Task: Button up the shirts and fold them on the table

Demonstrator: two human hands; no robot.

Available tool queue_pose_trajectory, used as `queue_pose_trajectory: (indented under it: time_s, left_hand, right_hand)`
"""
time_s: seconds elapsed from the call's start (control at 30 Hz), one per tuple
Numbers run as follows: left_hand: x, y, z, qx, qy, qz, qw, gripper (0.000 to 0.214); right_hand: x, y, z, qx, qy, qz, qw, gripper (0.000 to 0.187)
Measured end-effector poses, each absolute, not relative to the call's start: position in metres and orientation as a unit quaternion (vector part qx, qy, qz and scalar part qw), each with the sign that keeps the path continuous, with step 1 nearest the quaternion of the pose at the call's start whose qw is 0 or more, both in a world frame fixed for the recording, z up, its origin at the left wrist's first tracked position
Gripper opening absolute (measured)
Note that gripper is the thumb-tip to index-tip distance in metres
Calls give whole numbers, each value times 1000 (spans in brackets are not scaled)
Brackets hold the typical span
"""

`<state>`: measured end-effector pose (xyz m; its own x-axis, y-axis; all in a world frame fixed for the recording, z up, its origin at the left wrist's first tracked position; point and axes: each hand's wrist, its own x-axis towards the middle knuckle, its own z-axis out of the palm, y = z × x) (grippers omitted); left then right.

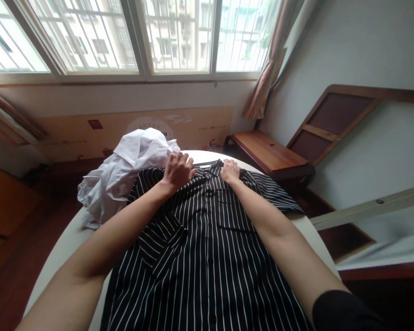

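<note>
A black shirt (196, 257) with white stripes lies front up, its collar at the far side and its hem toward me. One short sleeve (160, 241) is folded inward over the left part of the front; the other sleeve (278, 193) stretches out to the right. Just left of the collar, my left hand (178, 171) rests at the shoulder with its fingers apart. My right hand (230, 170) is at the opposite shoulder beside the collar, fingers curled together on the fabric. Beneath the shirt is a white round-edged table (65, 248).
A crumpled white cloth (138, 149) is heaped at the table's far left, touching the shirt. Behind the table stands a long printed board (200, 124) under a barred window. To the right are a wooden bench (267, 149) and a wood-framed panel (334, 115) by the wall.
</note>
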<state>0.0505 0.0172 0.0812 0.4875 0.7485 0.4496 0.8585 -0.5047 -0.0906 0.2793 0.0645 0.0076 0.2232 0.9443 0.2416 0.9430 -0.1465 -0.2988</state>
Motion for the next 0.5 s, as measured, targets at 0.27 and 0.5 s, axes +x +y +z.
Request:
queue_pose_trajectory:
  time_s: [0.27,0.5]
  left_hand:
    - [-74,18,126,-860,-497,-116,1,43]
    - [-80,16,105,-769,-578,-269,-59,32]
  right_hand:
    - [219,-45,27,-556,-774,55,298,57]
    - [147,-143,23,-347,-893,212,194,74]
